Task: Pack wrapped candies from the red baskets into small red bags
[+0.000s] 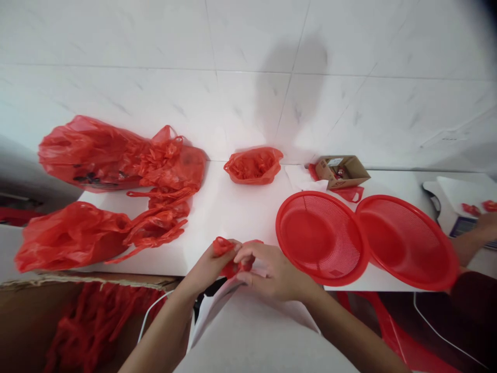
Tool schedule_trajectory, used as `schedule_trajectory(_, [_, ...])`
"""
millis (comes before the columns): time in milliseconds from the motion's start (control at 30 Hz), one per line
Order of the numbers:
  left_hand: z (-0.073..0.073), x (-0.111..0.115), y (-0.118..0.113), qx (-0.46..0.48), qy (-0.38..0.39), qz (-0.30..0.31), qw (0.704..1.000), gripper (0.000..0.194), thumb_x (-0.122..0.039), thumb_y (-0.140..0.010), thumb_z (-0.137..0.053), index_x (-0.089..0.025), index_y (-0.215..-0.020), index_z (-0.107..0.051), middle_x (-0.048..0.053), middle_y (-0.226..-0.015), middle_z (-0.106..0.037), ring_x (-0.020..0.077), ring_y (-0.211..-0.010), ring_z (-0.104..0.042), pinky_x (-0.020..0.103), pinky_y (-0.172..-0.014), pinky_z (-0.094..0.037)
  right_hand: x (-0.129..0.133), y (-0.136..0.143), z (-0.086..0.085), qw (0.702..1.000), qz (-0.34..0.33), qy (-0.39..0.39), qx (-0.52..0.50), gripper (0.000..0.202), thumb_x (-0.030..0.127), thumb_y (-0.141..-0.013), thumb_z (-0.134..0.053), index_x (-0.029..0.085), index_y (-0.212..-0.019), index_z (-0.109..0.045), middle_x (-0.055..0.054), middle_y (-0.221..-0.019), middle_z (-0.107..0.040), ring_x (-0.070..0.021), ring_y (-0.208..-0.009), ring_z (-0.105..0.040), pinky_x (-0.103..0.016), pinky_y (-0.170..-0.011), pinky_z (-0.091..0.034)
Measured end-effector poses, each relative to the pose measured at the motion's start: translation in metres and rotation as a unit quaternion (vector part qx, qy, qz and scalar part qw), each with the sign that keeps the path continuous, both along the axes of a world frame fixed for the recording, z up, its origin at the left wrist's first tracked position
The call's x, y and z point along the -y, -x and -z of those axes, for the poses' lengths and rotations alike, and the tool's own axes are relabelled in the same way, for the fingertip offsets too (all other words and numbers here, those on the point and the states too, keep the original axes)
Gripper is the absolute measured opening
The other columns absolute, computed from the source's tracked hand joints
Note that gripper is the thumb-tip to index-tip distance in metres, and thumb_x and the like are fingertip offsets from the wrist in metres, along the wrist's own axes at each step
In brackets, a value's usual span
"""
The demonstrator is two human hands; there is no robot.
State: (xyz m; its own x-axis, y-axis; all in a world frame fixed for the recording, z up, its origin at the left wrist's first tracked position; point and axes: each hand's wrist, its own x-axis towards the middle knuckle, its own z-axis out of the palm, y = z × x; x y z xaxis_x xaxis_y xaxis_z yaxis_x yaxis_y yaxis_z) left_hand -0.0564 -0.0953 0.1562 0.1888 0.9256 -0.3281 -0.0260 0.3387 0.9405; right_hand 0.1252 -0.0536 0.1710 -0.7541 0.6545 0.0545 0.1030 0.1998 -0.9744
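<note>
My left hand (219, 261) is closed on a small red plastic bag (229, 265) at the front edge of the white table (233, 212). Close beside it, my right hand (267, 272) has its fingers bent around the same bag, from the right side. The fingers partly hide the bag, and what it contains cannot be made out. Beyond my hands, near the wall, an open red bag (254, 166) stands with crumpled red plastic inside.
Large red bags (93, 155) fill the table's left. Right are two red baskets (310, 233) (399, 238), a small cardboard box (344, 171) and a scale (462, 207). Another person's hand (485, 228) reaches near the scale. Bottom left, a carton (23, 311) holds red bags.
</note>
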Motion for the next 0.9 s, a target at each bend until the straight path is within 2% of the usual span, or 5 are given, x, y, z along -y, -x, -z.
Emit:
schedule_trajectory(233, [0.007,0.006,0.005,-0.175,-0.073,0.114,0.975,0.024,-0.007,-0.074,-0.049,-0.018,-0.082,-0.069,0.001,-0.083,-0.069,0.0142,-0.076,-0.060,0.024,-0.070,-0.043,-0.018,0.013,0.030,0.995,0.048,-0.015,0.083,0.027,0.030,-0.098,-0.038,0.026,-0.116,-0.058,-0.003,-0.098,-0.066,-0.0156,-0.093,-0.059,-0.033,-0.088,-0.044])
schedule_trajectory(400, [0.025,0.007,0.001,-0.337,-0.158,0.022,0.928,0.020,-0.003,-0.067,-0.046,-0.019,-0.067,-0.057,-0.002,-0.066,-0.058,0.0118,-0.061,-0.052,0.022,-0.059,-0.038,-0.016,0.020,0.045,0.995,0.007,0.047,0.090,0.032,0.032,-0.099,-0.033,0.026,-0.121,-0.056,-0.003,-0.102,-0.067,-0.0153,-0.091,-0.060,-0.032,-0.085,-0.045])
schedule_trajectory(600, [0.032,0.004,0.002,-0.282,-0.275,-0.089,0.915,0.022,-0.008,-0.077,-0.052,-0.022,-0.091,-0.062,0.007,-0.102,-0.062,0.0190,-0.093,-0.061,0.028,-0.078,-0.047,-0.017,0.018,0.047,0.992,-0.013,0.120,0.030,0.022,0.034,-0.096,-0.041,0.023,-0.106,-0.058,0.000,-0.098,-0.062,-0.0132,-0.087,-0.056,-0.027,-0.079,-0.044])
schedule_trajectory(767, [0.038,0.003,0.014,-0.256,-0.252,-0.018,0.933,0.037,-0.016,-0.085,-0.050,-0.027,-0.118,-0.064,0.007,-0.108,-0.069,0.0206,-0.095,-0.063,0.031,-0.084,-0.048,-0.022,0.007,0.042,0.992,0.017,0.107,0.058,0.027,0.042,-0.095,-0.043,0.020,-0.084,-0.053,0.003,-0.078,-0.053,-0.0109,-0.073,-0.048,-0.024,-0.068,-0.039])
schedule_trajectory(900, [0.043,0.003,0.027,-0.304,-0.252,0.002,0.919,0.033,-0.017,-0.086,-0.051,-0.028,-0.111,-0.070,0.005,-0.103,-0.073,0.0217,-0.093,-0.063,0.035,-0.089,-0.046,-0.023,0.006,0.035,0.991,0.062,0.080,0.085,0.033,0.045,-0.096,-0.040,0.020,-0.074,-0.046,0.005,-0.067,-0.042,-0.0094,-0.062,-0.038,-0.023,-0.059,-0.031])
